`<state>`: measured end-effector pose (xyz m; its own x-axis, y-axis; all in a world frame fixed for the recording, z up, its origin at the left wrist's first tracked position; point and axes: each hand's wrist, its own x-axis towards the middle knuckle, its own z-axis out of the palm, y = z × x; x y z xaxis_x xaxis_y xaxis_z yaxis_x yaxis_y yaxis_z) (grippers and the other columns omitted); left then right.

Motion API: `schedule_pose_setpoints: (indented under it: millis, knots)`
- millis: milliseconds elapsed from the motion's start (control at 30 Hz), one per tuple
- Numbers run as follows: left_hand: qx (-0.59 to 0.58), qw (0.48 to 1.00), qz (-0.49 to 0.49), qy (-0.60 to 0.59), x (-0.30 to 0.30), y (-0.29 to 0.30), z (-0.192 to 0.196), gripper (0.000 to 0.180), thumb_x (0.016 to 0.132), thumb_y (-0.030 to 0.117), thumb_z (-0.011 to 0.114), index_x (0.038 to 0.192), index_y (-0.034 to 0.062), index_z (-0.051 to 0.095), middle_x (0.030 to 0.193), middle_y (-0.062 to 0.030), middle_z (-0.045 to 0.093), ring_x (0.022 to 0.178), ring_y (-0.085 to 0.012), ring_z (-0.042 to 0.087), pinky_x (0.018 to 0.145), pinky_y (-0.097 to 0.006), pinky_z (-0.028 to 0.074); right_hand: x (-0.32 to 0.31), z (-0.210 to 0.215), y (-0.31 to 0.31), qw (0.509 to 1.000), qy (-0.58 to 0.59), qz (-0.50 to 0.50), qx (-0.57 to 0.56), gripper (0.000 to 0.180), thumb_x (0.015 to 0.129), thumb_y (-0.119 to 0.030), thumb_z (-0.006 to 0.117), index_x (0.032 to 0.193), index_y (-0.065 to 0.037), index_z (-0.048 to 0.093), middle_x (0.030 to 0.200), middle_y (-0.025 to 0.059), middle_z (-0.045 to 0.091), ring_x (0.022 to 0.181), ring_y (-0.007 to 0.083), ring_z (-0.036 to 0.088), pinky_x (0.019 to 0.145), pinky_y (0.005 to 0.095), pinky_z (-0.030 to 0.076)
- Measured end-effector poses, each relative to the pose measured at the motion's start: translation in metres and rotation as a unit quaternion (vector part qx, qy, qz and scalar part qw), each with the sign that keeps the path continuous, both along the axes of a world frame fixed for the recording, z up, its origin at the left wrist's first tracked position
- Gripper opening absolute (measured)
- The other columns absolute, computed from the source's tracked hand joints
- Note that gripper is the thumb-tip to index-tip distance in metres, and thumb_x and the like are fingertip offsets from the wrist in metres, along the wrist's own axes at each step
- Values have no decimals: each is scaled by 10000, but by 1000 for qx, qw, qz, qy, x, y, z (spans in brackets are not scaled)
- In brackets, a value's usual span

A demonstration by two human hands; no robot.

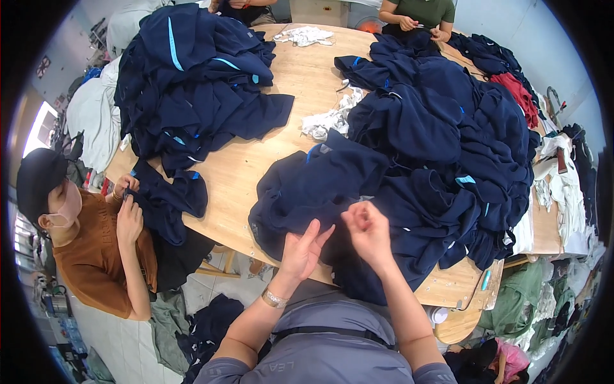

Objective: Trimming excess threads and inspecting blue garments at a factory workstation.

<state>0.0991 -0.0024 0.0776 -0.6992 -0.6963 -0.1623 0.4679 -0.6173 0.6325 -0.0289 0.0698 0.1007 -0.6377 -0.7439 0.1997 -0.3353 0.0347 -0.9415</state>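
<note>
A dark navy garment (320, 182) with a bright blue edge lies bunched on the table in front of me. Over its near side is my left hand (303, 253), thumb and fingers apart, with nothing visible in it. Close by on the right, my right hand (369, 232) is closed, its fingertips pinched together. What they hold, if anything, is too small to make out. Both hands hover at the garment's near edge; whether they touch the cloth I cannot tell. A large heap of navy garments (441, 121) spreads right behind it.
Another tall pile of navy garments (192, 83) covers the far left of the wooden table (236, 173). White scraps (326, 121) lie mid-table. A small turquoise-handled tool (486, 280) is at the right corner. A co-worker (105, 249) sits left handling navy cloth; others work across the table.
</note>
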Motion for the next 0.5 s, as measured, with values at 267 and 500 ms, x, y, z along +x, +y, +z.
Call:
schedule_pose_setpoints:
  millis: [267, 500]
  knots:
    - [25, 1000, 15, 3, -3, -1, 2, 285, 943, 146, 462, 1179, -11, 496, 1163, -119, 564, 1062, -189, 561, 945, -319, 467, -1, 15, 14, 1000, -10, 5, -20, 255, 823, -93, 634, 709, -48, 411, 663, -2, 476, 542, 78, 378, 494, 227, 336]
    - [34, 999, 23, 10, -3, -1, 4, 284, 953, 183, 445, 1096, -38, 550, 1113, -117, 591, 1022, -186, 580, 914, -306, 484, 18, -1, 23, 963, 236, 6, 129, 300, 807, -255, 650, 750, -22, 469, 641, 134, 534, 555, 299, 564, 484, 357, 422]
